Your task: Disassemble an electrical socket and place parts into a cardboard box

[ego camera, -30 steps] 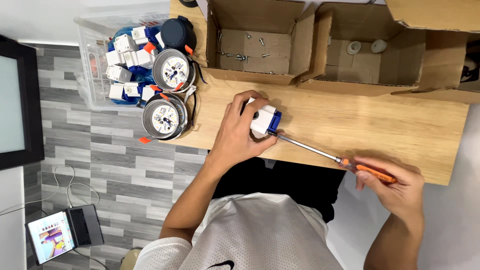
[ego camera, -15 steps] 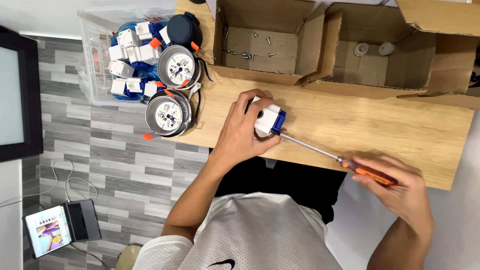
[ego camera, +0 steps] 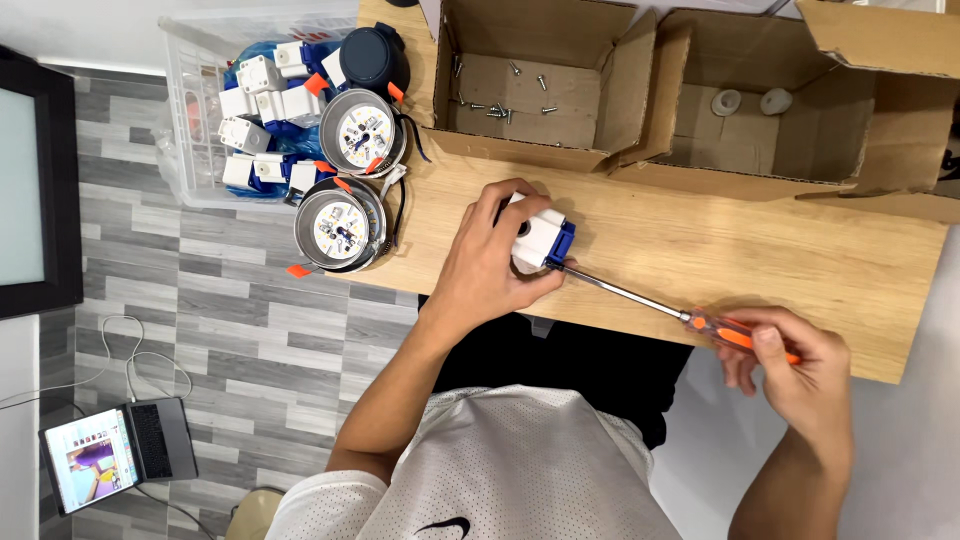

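My left hand (ego camera: 487,265) grips a small white and blue box-shaped part (ego camera: 540,240) and presses it on the wooden table (ego camera: 700,250). My right hand (ego camera: 790,365) holds the orange handle of a long screwdriver (ego camera: 680,315). The metal shaft runs up and left, and its tip touches the blue end of the part.
A clear plastic bin (ego camera: 190,120) of white and blue parts hangs off the table's left end, with two round lamp units (ego camera: 340,225) beside it. Two open cardboard boxes stand at the back: one holds loose screws (ego camera: 500,105), the other two small white discs (ego camera: 750,100). A laptop (ego camera: 115,455) lies on the floor.
My right hand has shifted a little on the screwdriver handle. My left hand keeps its grip on the part, which stays in the same place on the table.
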